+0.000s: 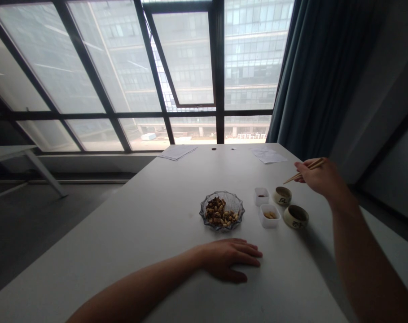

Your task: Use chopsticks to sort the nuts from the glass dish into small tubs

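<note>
The right hand [320, 178] is raised above the tabletop [123, 224] at the far right, with the forearm coming up from the lower right corner and the wrist bent so that the hand angles left. Its fingers [301, 177] are curled and closed around a pair of wooden chopsticks [304, 171], whose tips point left and down and hold nothing that can be seen.

The left hand [229, 259] lies palm down on the tabletop, its arm stretching in from the lower left. Its fingers [249, 253] are extended and loosely apart, pointing right, and hold nothing.

Just beyond the left fingertips sits a cut-glass bowl [222, 211] heaped with peanuts [219, 211], near the hand but not touching it. Below and left of the chopstick tips are two small white tubs: one with a little red sauce [261, 196], the other with a few peanuts [269, 216]. Two small round ceramic cups [283, 195] [296, 216] stand closest beneath the right fingers. Sheets of paper [177, 152] lie far ahead of both hands, by the window [123, 67].
</note>
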A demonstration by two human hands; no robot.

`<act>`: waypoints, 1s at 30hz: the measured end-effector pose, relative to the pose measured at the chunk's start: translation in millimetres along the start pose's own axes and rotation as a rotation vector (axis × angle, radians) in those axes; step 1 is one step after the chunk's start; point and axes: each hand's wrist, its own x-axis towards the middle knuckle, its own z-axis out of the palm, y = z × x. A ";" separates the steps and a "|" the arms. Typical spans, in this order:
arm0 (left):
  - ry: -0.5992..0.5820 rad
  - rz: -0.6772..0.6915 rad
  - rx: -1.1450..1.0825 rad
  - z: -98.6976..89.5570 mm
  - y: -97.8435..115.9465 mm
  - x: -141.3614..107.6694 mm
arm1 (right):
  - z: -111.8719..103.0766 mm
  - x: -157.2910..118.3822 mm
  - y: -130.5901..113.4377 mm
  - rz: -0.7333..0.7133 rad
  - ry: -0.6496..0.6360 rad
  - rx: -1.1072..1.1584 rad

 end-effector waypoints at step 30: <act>0.002 0.017 -0.002 0.0 -0.8 -1.6 | 111.7 -68.9 -54.3 -0.210 -0.621 0.285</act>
